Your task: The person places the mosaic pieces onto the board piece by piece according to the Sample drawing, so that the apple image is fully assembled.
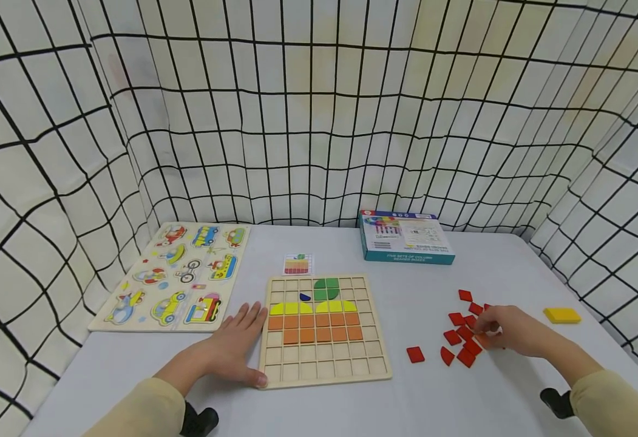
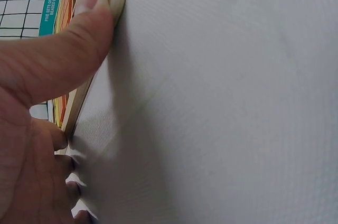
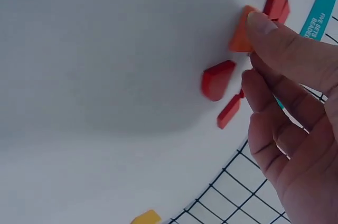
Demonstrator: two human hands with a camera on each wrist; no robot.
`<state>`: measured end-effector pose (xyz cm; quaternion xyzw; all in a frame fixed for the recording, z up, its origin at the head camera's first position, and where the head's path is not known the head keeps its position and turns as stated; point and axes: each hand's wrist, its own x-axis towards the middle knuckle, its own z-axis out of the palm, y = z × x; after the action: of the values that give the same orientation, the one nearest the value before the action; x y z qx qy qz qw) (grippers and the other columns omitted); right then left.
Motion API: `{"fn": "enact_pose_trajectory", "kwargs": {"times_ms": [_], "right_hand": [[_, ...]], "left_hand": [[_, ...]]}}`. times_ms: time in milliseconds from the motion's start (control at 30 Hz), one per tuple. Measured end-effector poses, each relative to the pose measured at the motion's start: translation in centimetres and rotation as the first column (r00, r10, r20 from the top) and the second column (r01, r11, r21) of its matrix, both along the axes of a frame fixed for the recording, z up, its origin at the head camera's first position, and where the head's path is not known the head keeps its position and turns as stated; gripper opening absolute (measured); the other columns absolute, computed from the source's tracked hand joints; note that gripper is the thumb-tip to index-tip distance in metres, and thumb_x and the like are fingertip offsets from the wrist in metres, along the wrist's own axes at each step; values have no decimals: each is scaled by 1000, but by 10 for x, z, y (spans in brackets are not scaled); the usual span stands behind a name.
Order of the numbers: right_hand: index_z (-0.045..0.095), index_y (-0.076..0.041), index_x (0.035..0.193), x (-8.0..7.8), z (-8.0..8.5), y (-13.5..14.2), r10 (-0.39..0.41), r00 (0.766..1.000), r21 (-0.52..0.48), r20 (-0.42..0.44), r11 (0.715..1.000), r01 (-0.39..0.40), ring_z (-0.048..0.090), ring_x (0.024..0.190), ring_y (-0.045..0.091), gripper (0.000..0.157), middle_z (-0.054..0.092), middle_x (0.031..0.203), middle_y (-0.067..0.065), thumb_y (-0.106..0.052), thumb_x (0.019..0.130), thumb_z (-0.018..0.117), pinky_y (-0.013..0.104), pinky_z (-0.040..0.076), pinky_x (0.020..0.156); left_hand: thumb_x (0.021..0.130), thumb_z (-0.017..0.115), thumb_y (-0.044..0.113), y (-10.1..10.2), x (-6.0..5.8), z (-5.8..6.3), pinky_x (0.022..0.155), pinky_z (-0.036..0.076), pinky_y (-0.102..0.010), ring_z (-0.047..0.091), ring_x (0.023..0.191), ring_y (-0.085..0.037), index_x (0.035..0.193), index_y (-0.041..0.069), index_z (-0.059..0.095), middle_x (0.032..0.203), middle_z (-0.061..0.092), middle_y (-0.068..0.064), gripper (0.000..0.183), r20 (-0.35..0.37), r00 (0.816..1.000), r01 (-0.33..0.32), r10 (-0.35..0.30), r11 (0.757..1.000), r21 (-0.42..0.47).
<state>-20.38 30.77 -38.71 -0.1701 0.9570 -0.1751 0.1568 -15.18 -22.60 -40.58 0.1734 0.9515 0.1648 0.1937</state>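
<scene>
A wooden grid board lies at the middle of the table, with rows of orange and yellow pieces, a green leaf-shaped group and a small blue piece set in its cells. Along its left edge rests my left hand, fingers straight and spread, the thumb on the near corner. My right hand is over a loose group of red tiles on the right. In the right wrist view its thumb and fingers pinch an orange tile close above the table. A rounded red piece lies beside it.
A vehicle puzzle board lies at the left. Behind the grid board are a small picture card and a flat teal-sided box. A yellow block sits far right. Black netting encloses the table's back and sides.
</scene>
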Motion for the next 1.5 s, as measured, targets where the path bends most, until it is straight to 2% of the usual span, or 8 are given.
{"fn": "enact_pose_trajectory", "kwargs": {"times_ms": [167, 333, 467, 600, 833, 1100, 1333, 1500], "right_hand": [[72, -10, 102, 3, -6, 2, -21, 999, 17, -28, 1000, 21, 61, 93, 18, 25, 68, 98, -2, -1, 81, 82, 33, 62, 78], [66, -13, 93, 6, -6, 0, -31, 998, 25, -62, 999, 33, 57, 88, 16, 24, 64, 89, -3, -2, 80, 83, 26, 58, 73], [63, -14, 87, 6, 1, -3, -25, 998, 19, -59, 999, 26, 55, 79, 14, 23, 61, 81, -5, -5, 82, 83, 20, 53, 65], [64, -13, 88, -1, 12, -19, -2, 997, -11, -77, 1000, 1, 57, 78, 12, 18, 64, 82, -6, -8, 85, 81, 18, 53, 65], [69, -15, 94, -17, 20, -88, 82, 992, -133, -93, 987, -94, 61, 86, 13, 12, 68, 91, -5, -9, 89, 78, 21, 57, 73], [74, -12, 98, -25, 16, -181, 213, 977, -260, -34, 941, -214, 61, 83, 12, 6, 70, 92, -3, -9, 94, 73, 19, 56, 76], [76, -11, 98, -18, 10, -259, 276, 961, -260, -16, 927, -271, 60, 86, 14, 7, 71, 92, -4, -6, 93, 73, 25, 58, 80], [76, -13, 97, -11, 10, -301, 306, 951, -240, -38, 921, -306, 59, 85, 11, 6, 70, 90, -6, -10, 93, 75, 18, 56, 80]], "left_hand": [[72, 87, 52, 0, 1, 0, 123, 11, -72, 5, 156, -52, 159, -6, 21, 169, 12, -29, 124, 2, 1000, 2, -2, 1000, 3], [73, 87, 52, 0, 1, 0, 123, 12, -71, 5, 156, -52, 160, -6, 21, 169, 12, -28, 124, -3, 1000, 1, -1, 1000, -1], [73, 87, 52, 0, 0, 0, 123, 11, -71, 5, 156, -51, 160, -6, 20, 169, 11, -28, 124, -1, 1000, 3, -3, 1000, -2], [72, 87, 52, -2, 0, 0, 123, 11, -71, 4, 157, -51, 160, -6, 20, 169, 11, -28, 124, 3, 1000, -1, 1, 1000, 1], [72, 87, 54, -2, 0, -3, 124, 10, -70, 4, 157, -49, 160, -4, 21, 170, 11, -25, 124, 9, 1000, -14, 14, 1000, 0], [72, 87, 53, 0, 1, -2, 125, 9, -69, 4, 158, -48, 161, -3, 21, 171, 11, -24, 124, 11, 1000, -22, 22, 1000, -2], [73, 87, 53, -1, 1, -2, 125, 10, -68, 3, 158, -48, 161, -3, 20, 171, 10, -25, 124, 17, 1000, -21, 21, 1000, -2], [73, 87, 53, -1, 1, 0, 125, 10, -68, 4, 158, -48, 161, -2, 20, 171, 11, -24, 124, 18, 1000, -23, 23, 1000, -3]]}}
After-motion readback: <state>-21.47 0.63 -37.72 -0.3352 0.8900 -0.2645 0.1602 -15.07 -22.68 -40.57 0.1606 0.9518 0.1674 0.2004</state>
